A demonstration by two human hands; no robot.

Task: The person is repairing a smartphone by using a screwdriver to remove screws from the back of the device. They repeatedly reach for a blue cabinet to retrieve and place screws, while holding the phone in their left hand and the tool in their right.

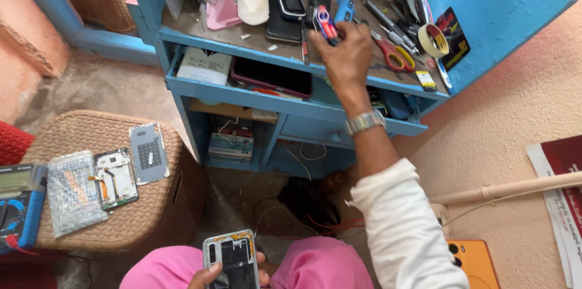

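The right hand (347,53) reached up to the cluttered blue desk (242,39), fingers pinched around a small red-and-blue tool (326,22) that looked light and rigid. Low in view, the left hand (209,275) cradled an opened phone (233,260) by its edges over the lap; its exposed inside seemed fragile, so the rim was probably the safest hold.

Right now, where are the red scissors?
In the head view, the red scissors lie on the blue desk, right of the right hand and left of the tape roll.
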